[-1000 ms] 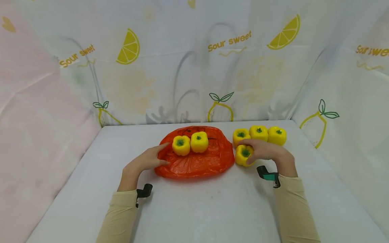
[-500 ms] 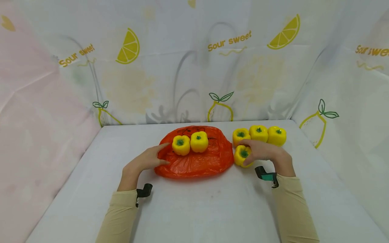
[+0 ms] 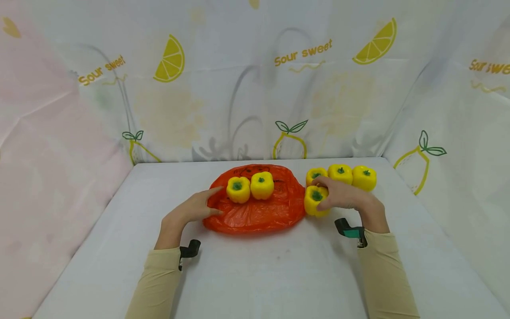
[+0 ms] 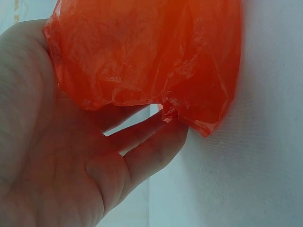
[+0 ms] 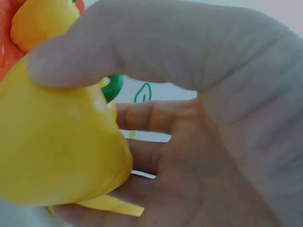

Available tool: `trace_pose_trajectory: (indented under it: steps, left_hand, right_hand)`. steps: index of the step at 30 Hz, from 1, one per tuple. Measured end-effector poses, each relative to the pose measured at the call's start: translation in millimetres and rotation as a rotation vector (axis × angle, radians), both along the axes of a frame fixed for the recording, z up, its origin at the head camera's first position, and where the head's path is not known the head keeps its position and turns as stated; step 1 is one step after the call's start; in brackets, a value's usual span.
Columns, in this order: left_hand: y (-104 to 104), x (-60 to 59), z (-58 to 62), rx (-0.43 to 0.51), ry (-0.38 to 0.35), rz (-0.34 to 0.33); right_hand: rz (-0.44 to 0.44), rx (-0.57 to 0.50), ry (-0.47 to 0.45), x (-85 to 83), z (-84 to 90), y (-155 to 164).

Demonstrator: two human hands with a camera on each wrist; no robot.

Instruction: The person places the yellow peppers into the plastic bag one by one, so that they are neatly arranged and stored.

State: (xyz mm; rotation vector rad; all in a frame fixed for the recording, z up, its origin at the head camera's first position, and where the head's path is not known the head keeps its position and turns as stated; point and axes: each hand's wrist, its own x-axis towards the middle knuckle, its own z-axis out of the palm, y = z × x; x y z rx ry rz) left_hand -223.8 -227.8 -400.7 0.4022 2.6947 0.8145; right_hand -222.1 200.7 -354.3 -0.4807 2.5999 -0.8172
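Observation:
In the head view a yellow bell pepper (image 3: 313,204) with a green stem stands at the right edge of a red plastic bag (image 3: 259,219). My right hand (image 3: 343,195) grips this pepper between thumb and fingers; in the right wrist view the thumb lies across the held pepper (image 5: 57,146). Two more yellow bell peppers (image 3: 262,186) sit side by side on top of the bag. At the bag's left edge is my left hand (image 3: 191,208), fingers spread loosely against it. The left wrist view shows those fingers (image 4: 154,153) touching the crumpled bag (image 4: 142,56), partly behind it.
Behind my right hand several yellow bell peppers (image 3: 340,174) stand in a row, the leftmost partly hidden by the fingers. Everything rests on a white table (image 3: 255,274). A printed curtain (image 3: 223,97) closes off the back and sides.
The pepper in my right hand has shifted left and slightly up, off its earlier spot, toward the bag. My left hand and the peppers on the bag hold their places.

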Motion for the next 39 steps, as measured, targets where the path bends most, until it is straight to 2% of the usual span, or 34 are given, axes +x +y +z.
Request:
trace_pose_trajectory:
  steps: [5,8,20,30,39]
  left_hand:
    - [-0.3,-0.3,-0.8,0.002,0.0,0.002]
    - [-1.0,0.4,-0.9,0.002,-0.001,0.002]
    - [-1.2,1.4,-3.1,-0.009,0.016,-0.003]
    - [0.3,2.7,-2.8,0.002,0.014,0.002]
    - [1.0,1.4,-1.2,0.001,0.01,0.011]
  right_hand:
    - [-0.006,-0.078,0.103,-1.2,2.9,-2.8]
    - [-0.015,-0.133,0.135,-4.1,2.6,-5.5]
    - [-0.055,-0.189,0.171,-19.2,-4.4,-24.3]
    - [-0.064,-0.211,0.17,-35.4,-25.5,-51.9]
    - [-0.065,-0.178,0.192,-43.5,-44.2,-68.0]
